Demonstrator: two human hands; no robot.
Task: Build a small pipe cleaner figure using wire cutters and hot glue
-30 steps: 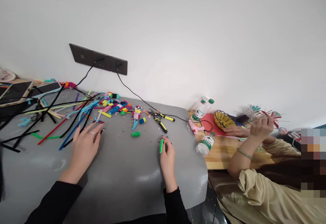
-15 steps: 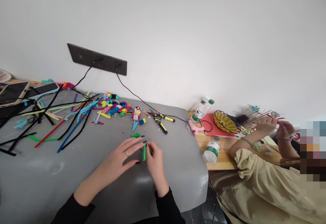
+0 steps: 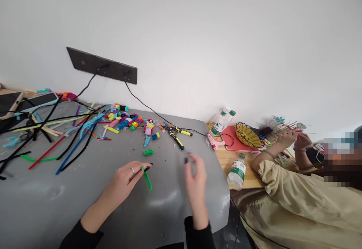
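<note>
My left hand pinches one end of a short green pipe cleaner over the grey mat. The piece slants down to the right from my fingertips. My right hand hovers a little to the right, fingers loosely curled and apart, with nothing in it. A small green coiled piece lies just beyond the two hands. Farther back lie several pipe-cleaner figures and yellow-handled cutters.
Long pipe cleaners in many colours spread over the left of the mat, with phones behind them. Cables run to a wall socket strip. At the right, another person's hands work at a wooden table with water bottles, a pink glue gun and a yellow basket.
The green piece has passed from my right hand to my left. My left hand came in from the pipe-cleaner pile; my right hand has let go and drawn away to the right.
</note>
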